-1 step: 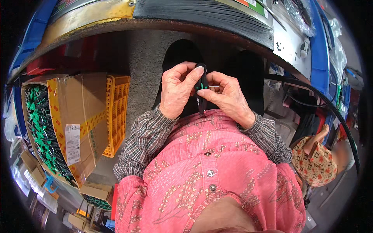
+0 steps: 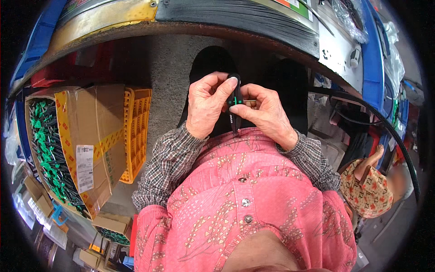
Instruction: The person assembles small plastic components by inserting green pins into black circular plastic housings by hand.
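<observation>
My left hand is closed, thumb and fingers pinching the upper end of a black tool with green marks. Its top is rounded, and a narrow dark blade-like part points down toward my waist; the exact kind is not plain. Against the tool's right side, my right hand is closed too, its thumb tip at the green part. A thin metal rod lies between the right thumb and fingers, reaching the tool. The fingers partly hide the tool's middle. Both hands are above my lap, in front of the bench edge.
Left of me stands a cardboard box full of black and green pieces, beside a yellow plastic crate. The workbench curves across the front. A black cable arcs at right; behind it a person in patterned clothing sits.
</observation>
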The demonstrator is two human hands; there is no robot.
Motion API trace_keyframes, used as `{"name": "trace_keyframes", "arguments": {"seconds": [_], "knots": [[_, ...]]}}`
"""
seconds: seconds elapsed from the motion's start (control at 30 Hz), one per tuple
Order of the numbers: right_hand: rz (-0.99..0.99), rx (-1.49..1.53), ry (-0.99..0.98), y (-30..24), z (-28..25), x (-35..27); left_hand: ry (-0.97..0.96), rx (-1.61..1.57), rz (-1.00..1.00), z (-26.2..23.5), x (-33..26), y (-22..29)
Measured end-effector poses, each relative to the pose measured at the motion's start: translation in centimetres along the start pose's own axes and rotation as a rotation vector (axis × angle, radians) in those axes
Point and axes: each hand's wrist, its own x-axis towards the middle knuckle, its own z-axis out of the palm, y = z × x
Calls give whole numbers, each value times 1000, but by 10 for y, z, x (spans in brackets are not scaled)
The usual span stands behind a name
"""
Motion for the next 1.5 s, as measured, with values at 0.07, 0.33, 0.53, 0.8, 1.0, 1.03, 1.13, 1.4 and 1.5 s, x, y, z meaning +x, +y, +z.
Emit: {"name": "trace_keyframes", "arguments": {"seconds": [0.07, 0.33, 0.53, 0.8, 1.0, 1.03, 1.13, 1.4, 1.5], "knots": [[27, 28, -23, -1, 1, 0, 14, -38, -16, -1, 1, -2], [225, 84, -60, -11, -1, -3, 43, -147, -57, -5, 2, -9], [243, 129, -52, -7, 1, -4, 44, -131, -48, -8, 2, -12], [240, 190, -70, -6, 0, -4, 24, -135, -53, -9, 1, -8], [212, 196, -72, -10, 1, -5, -27, -156, -43, -14, -4, -6], [212, 184, -75, -9, 1, -5, -26, -155, -41, -15, -5, -5], [206, 281, -66, -9, 2, -6, -5, -226, -70, -15, -12, -4], [156, 299, -32, -10, 3, -8, -140, -201, -14, -10, -37, -1], [147, 308, -36, -10, 2, -9, -114, -192, 25, -9, -39, -2]]}}
